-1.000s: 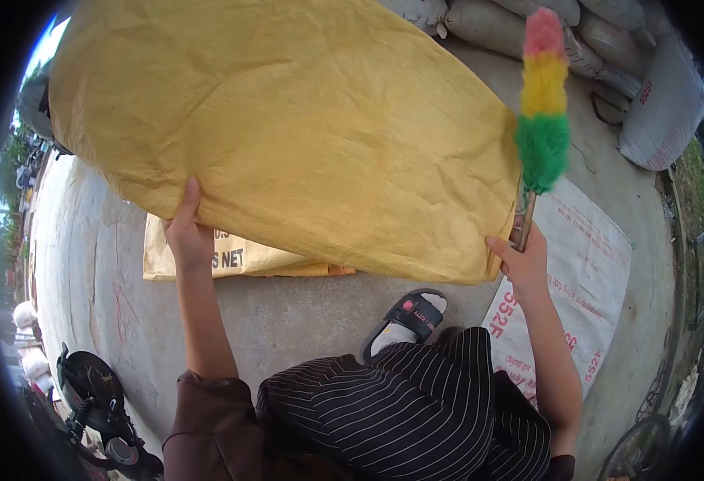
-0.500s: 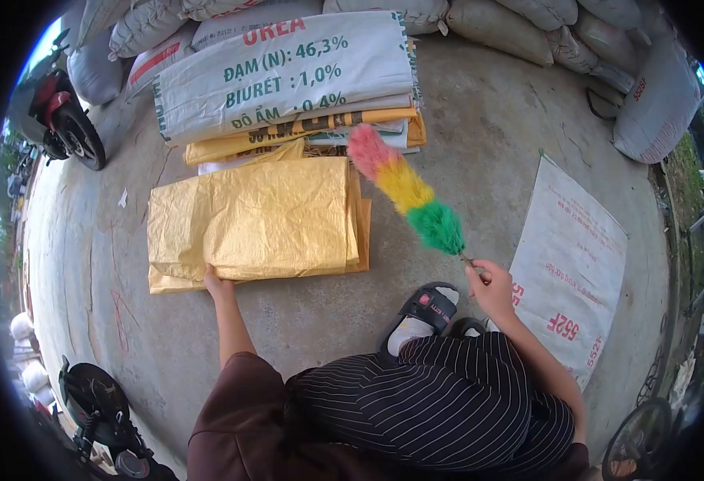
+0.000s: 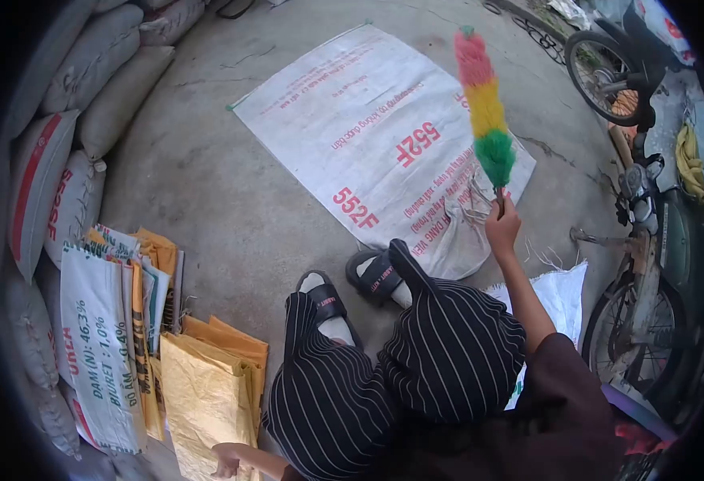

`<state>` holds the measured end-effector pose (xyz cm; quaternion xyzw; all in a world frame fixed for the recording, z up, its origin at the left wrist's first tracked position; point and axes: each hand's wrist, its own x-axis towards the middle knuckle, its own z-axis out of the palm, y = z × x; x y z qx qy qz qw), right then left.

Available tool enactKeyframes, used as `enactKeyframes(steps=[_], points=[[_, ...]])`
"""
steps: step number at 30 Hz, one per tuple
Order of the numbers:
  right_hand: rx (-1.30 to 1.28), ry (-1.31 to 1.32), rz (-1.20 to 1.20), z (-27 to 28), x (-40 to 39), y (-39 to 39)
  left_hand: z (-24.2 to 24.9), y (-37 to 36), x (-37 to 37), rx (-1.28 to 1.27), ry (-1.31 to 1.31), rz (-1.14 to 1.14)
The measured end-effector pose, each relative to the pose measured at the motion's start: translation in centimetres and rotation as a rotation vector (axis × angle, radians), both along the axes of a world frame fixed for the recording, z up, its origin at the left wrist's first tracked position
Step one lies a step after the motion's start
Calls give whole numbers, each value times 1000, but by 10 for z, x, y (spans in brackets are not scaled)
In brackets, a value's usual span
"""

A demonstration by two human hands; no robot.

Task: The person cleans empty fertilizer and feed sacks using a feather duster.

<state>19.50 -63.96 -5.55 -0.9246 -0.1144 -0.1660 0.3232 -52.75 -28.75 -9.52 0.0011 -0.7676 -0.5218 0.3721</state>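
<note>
duster (image 3: pixel 486 112): 1 | flat white sack (image 3: pixel 368 136): 1 | sandals (image 3: pixel 328 309): 2 | hands (image 3: pixel 502 228): 2

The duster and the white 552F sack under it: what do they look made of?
Duster: fluffy synthetic-looking fibres, matte, in pink, yellow and green bands; its thin handle sits in the right hand, material unclear. White sack: likely woven plastic, going by its flat, creased, slightly glossy sheet, red print and frayed strands at the open end.

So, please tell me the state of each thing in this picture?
Duster: upright, held by right hand.
White sack: spread flat on ground.
Yellow sacks: folded, stacked; left hand at their edge.
Printed sacks: piled flat.
Motorbike: parked.
</note>
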Motion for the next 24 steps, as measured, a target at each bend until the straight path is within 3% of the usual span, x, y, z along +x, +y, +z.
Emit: enactKeyframes(steps=[2, 4, 6, 8, 11, 15, 16, 18, 22, 24], points=[[-75, 307, -316, -18, -9, -85, 32, 29, 57, -81, 44, -279], [-263, 201, -465, -41, -37, -163, 59, 62, 115, -162, 99, -569], [-362, 511, -643, -23, -78, -194, 83, 86, 168, -251, 166, -841], [-309, 633, -682, -43, -118, -220, 100, 105, 223, -333, 224, -1104], [-235, 755, -794, -97, -162, -208, 114, 121, 304, -364, 235, -1429], [-149, 854, -993, -136, -163, -149, 130, 97, 401, -303, 214, -1846], [-130, 794, -981, -148, -160, -144, 132, 96, 409, -302, 223, -1855], [-117, 731, -984, -158, -156, -148, 133, 90, 421, -305, 501, -1901], [-77, 844, -1037, -143, -145, -152, 123, 70, 421, -242, 493, -1952], [-38, 856, -1036, -127, -139, -141, 120, 54, 412, -352, 493, -1953]])
